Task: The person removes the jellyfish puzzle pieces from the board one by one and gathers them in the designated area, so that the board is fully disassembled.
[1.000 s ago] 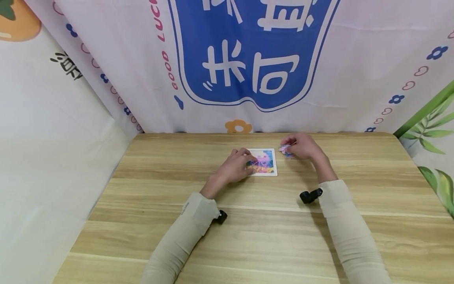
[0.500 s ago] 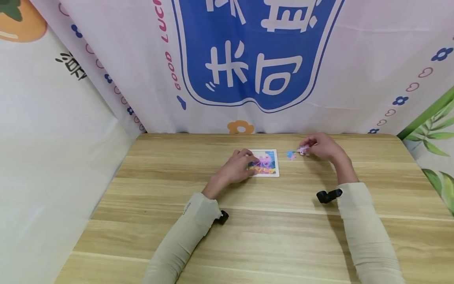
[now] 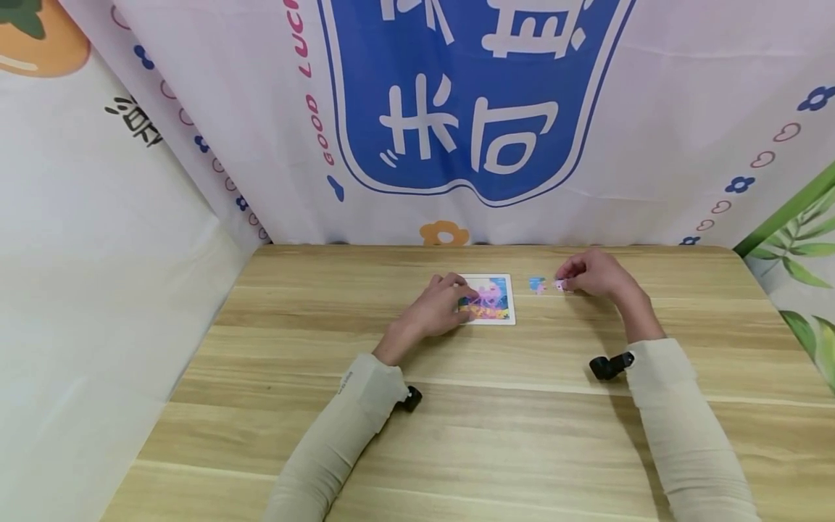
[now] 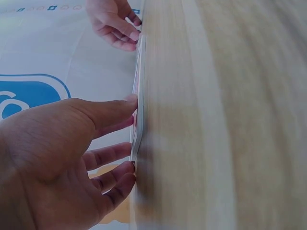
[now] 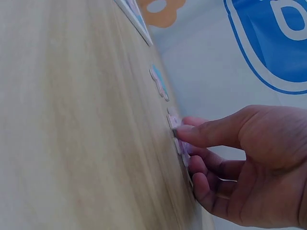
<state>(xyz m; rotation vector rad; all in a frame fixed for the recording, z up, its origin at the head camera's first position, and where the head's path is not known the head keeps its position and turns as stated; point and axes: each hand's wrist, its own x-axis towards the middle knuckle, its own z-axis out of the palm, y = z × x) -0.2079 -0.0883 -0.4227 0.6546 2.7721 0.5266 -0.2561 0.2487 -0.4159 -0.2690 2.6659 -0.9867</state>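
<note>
My left hand (image 3: pixel 437 308) rests on a small white-framed jigsaw puzzle (image 3: pixel 498 299) with a pink, blue and yellow picture, covering its left part. In the left wrist view the thumb and fingertips touch the puzzle (image 4: pixel 139 105), which lies flat on the wooden table. My right hand (image 3: pixel 599 275) pinches a pink puzzle piece (image 5: pixel 173 120) between thumb and fingers, right at the table surface. Between that hand and the frame lies a loose blue-and-pink puzzle piece (image 3: pixel 537 285). Fingers partly hide the pink piece.
The wooden table (image 3: pixel 483 428) ends at a printed curtain (image 3: pixel 620 203) just behind the puzzle. A white cloth (image 3: pixel 111 290) hangs at the left side. Each sleeve cuff carries a small black camera, such as the right wrist camera (image 3: pixel 609 366).
My right hand has moved right with the pink puzzle piece, away from the frame, and lowered it to the table. The blue-and-pink piece came into view. My left hand stays on the puzzle.
</note>
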